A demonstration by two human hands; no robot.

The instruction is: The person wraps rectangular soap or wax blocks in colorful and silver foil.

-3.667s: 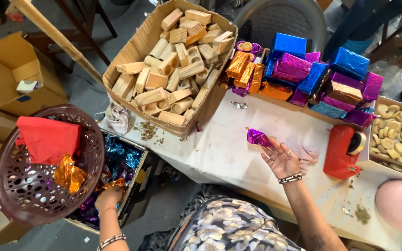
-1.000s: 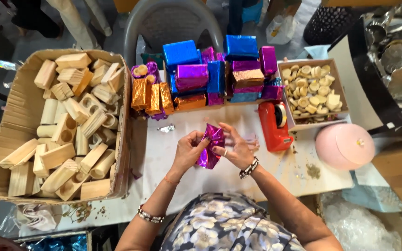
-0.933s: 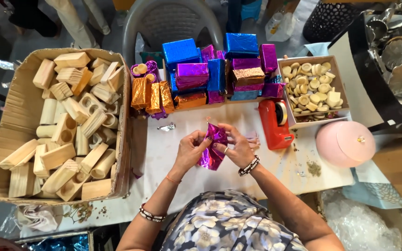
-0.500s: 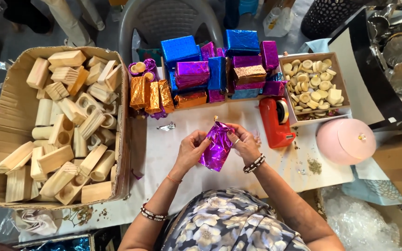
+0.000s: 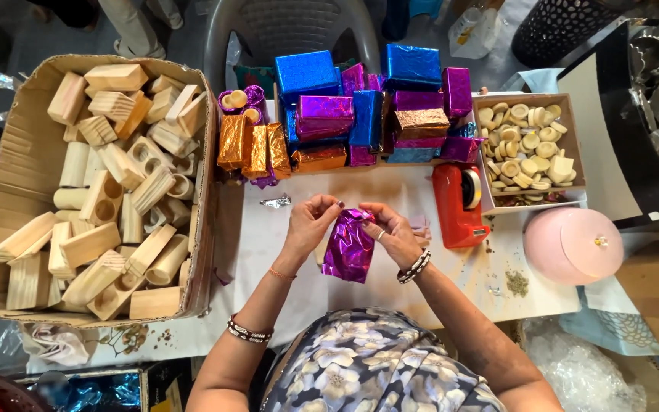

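Purple crinkled foil sheet [image 5: 350, 246], shiny, hanging creased

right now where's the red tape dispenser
In the head view, the red tape dispenser stands on the white table just right of the right hand, below the row of foil-wrapped boxes and left of the pink round box.
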